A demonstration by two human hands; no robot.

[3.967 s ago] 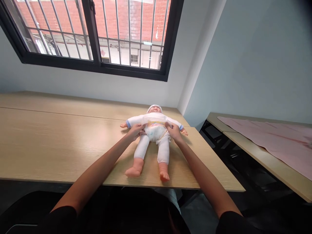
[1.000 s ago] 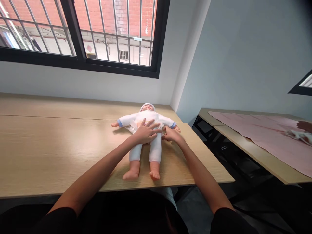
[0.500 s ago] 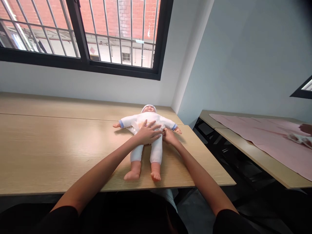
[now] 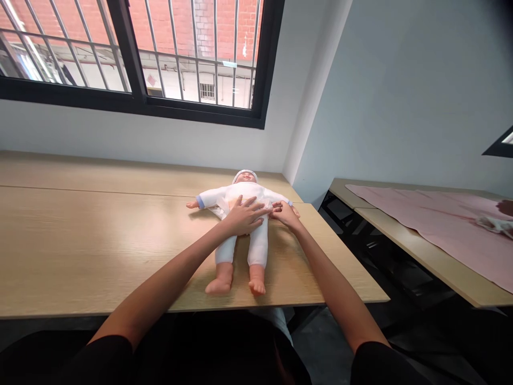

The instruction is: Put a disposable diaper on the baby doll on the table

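A baby doll [image 4: 257,243] in a white suit with blue cuffs and a white cap lies on its back, its feet toward me. Across its waist is a white diaper [image 4: 219,212], partly hidden by my hands. My left hand [image 4: 245,215] lies flat on the doll's belly, fingers spread. Beside the doll's hip on the right, my right hand [image 4: 284,213] is closed with its fingertips pinched at the diaper's side edge, near the doll's hand.
The doll rests on a wooden table [image 4: 100,240] under a barred window [image 4: 200,53]. On the right stands another table [image 4: 420,256] with a pink cloth [image 4: 433,214], a whitish cloth [image 4: 495,224] and part of another person's hand [image 4: 505,207].
My right hand has moved slightly right and up, away from the doll's hip. My left hand has stayed on the belly.
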